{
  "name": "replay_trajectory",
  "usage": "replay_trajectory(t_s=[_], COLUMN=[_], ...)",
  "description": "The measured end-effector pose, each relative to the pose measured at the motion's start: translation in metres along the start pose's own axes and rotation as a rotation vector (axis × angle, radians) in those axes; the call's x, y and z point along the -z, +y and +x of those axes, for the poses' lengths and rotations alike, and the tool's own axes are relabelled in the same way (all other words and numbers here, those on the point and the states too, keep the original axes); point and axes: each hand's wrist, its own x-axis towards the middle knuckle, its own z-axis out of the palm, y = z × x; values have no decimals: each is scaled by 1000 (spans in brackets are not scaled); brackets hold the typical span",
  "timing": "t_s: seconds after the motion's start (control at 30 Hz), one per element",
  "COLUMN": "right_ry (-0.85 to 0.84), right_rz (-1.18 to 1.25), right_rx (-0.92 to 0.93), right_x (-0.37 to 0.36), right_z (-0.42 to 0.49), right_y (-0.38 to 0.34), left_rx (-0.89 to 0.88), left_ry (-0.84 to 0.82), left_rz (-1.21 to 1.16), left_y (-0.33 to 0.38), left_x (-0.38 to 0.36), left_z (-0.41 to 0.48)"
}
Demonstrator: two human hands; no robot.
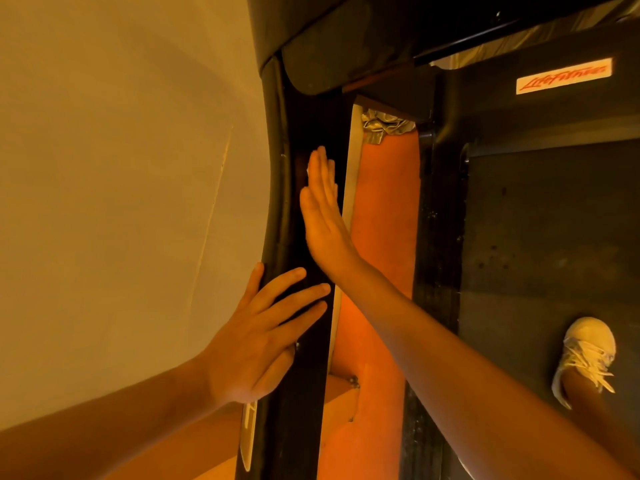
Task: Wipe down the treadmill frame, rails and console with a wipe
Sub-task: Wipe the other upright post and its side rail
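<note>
A black upright post of the treadmill frame [311, 123] runs down the middle of the view. My right hand [322, 209] lies flat against it with straight fingers, pressing a white wipe [307, 171] of which only a small edge shows beside the fingers. My left hand [263, 337] rests lower on the same post, fingers spread and straight across its face. The underside of the console [346, 39] is at the top.
A pale wall [121, 168] fills the left side, close to the post. The dark treadmill belt and deck [540, 237] lie at right, with a logo plate [564, 76] and my white shoe [585, 355]. An orange floor strip [384, 220] shows between post and deck.
</note>
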Motion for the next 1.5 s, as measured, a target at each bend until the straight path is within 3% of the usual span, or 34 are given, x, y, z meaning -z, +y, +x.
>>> replay_trajectory(t_s=[0.13, 0.33, 0.53, 0.73, 0.9, 1.13, 1.37, 1.5], right_ry=[-81, -85, -135, -118, -112, -70, -83, -54], right_rz=[14, 24, 93, 7, 59, -44, -25, -33], right_rx=[137, 28, 148, 120, 240, 42, 219, 68], right_x=[5, 2, 6, 7, 4, 6, 2, 8], right_z=[-5, -19, -23, -22, -10, -16, -15, -24], right_y=[2, 1, -14, -5, -23, 17, -5, 40], left_rx=[3, -12, -10, -17, -15, -16, -4, -4], left_ry=[1, 12, 14, 23, 22, 15, 3, 5], left_rz=[-12, -34, -53, -54, -54, -43, -47, -46], left_y=[-1, -2, -3, -5, -5, -4, -4, -3], left_x=[-1, -1, 0, 0, 0, 0, -1, 0], left_z=[0, -1, -2, -2, -1, -2, -2, -2])
